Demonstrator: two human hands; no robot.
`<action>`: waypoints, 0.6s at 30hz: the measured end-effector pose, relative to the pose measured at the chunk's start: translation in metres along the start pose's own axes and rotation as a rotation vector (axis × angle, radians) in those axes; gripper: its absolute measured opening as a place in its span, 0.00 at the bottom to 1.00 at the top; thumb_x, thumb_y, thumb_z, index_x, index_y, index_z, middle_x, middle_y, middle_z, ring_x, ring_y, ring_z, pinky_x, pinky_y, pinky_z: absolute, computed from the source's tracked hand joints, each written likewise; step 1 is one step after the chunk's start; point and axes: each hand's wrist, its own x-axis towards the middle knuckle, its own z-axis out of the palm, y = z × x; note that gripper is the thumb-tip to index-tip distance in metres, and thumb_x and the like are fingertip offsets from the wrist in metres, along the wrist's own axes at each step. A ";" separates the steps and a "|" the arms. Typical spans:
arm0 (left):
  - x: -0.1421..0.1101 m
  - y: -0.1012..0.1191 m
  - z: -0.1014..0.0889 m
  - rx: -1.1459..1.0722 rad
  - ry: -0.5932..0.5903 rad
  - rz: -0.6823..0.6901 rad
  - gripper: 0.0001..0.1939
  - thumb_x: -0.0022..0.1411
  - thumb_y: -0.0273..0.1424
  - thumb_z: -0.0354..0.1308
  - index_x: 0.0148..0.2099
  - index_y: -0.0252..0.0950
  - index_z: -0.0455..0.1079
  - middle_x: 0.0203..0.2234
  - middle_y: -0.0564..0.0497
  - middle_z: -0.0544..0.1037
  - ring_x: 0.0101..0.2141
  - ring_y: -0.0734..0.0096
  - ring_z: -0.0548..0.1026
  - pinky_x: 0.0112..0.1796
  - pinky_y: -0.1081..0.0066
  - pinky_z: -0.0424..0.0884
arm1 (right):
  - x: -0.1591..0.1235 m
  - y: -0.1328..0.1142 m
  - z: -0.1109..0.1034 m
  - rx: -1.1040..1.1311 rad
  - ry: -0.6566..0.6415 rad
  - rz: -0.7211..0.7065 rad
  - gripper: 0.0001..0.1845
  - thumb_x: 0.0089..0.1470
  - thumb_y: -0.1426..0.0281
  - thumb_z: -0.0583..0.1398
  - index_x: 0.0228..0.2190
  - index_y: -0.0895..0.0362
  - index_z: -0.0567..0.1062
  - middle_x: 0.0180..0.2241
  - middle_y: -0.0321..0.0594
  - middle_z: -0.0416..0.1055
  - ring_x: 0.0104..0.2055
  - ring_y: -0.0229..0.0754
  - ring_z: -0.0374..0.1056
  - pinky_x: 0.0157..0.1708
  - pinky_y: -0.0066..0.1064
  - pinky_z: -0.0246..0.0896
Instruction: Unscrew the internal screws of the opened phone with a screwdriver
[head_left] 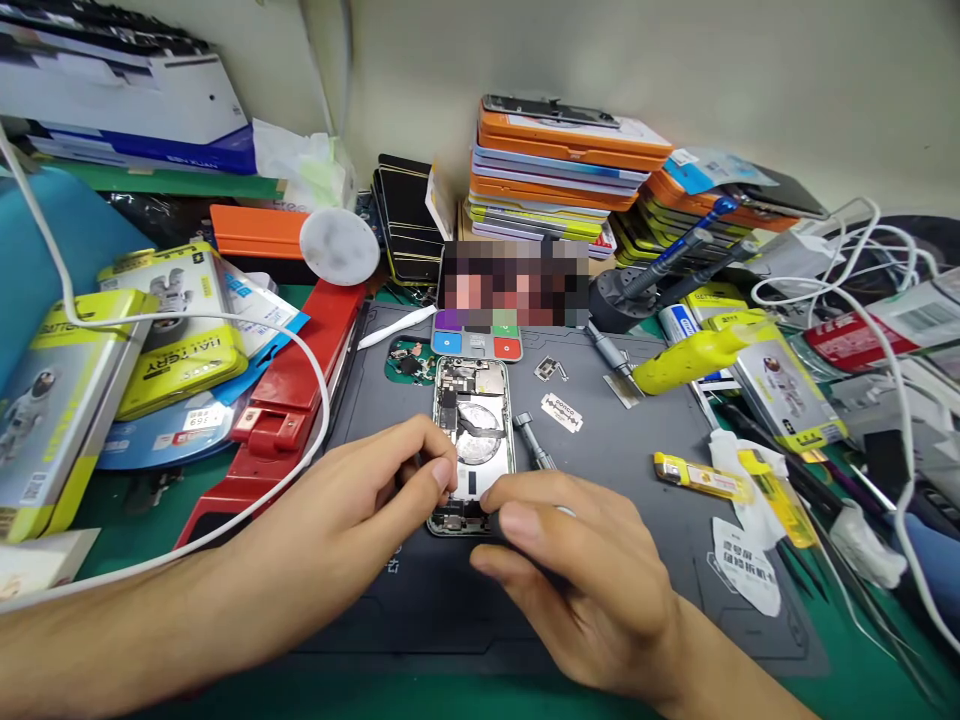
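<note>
An opened phone point(477, 425) lies face down on a dark grey work mat point(615, 470), its inner parts and round coil showing. My left hand point(375, 500) rests at the phone's lower left edge, fingers curled and pressed against the frame. My right hand point(577, 570) sits at the phone's lower right, fingers closed round a dark tool handle whose tip points at the phone's bottom end. A second screwdriver point(534, 442) lies just right of the phone.
A razor blade point(562, 411), a small metal part point(550, 369) and a yellow-handled tool point(690, 360) lie on the mat. Stacked orange and yellow boxes point(562, 160) stand behind. Battery boxes point(180, 330) and a white cable point(225, 320) crowd the left; cables and packets fill the right.
</note>
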 end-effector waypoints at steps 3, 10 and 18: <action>0.000 0.000 0.000 0.000 -0.002 0.020 0.20 0.84 0.51 0.48 0.47 0.42 0.70 0.36 0.58 0.76 0.39 0.71 0.74 0.39 0.70 0.67 | 0.002 0.001 -0.003 0.026 -0.005 -0.070 0.15 0.71 0.77 0.55 0.57 0.62 0.67 0.53 0.41 0.69 0.56 0.28 0.69 0.52 0.16 0.68; 0.002 -0.001 0.000 0.009 0.017 0.108 0.14 0.83 0.43 0.53 0.46 0.42 0.73 0.38 0.60 0.79 0.39 0.76 0.77 0.41 0.74 0.70 | 0.007 0.002 -0.008 0.026 0.015 -0.150 0.15 0.68 0.77 0.50 0.53 0.70 0.65 0.59 0.46 0.65 0.61 0.38 0.69 0.55 0.27 0.70; 0.003 -0.006 0.001 0.111 0.012 0.214 0.07 0.77 0.34 0.63 0.41 0.44 0.78 0.35 0.61 0.78 0.35 0.79 0.74 0.33 0.79 0.67 | 0.007 0.000 -0.004 0.023 0.036 -0.104 0.17 0.74 0.74 0.55 0.59 0.69 0.64 0.51 0.45 0.69 0.54 0.32 0.69 0.51 0.24 0.69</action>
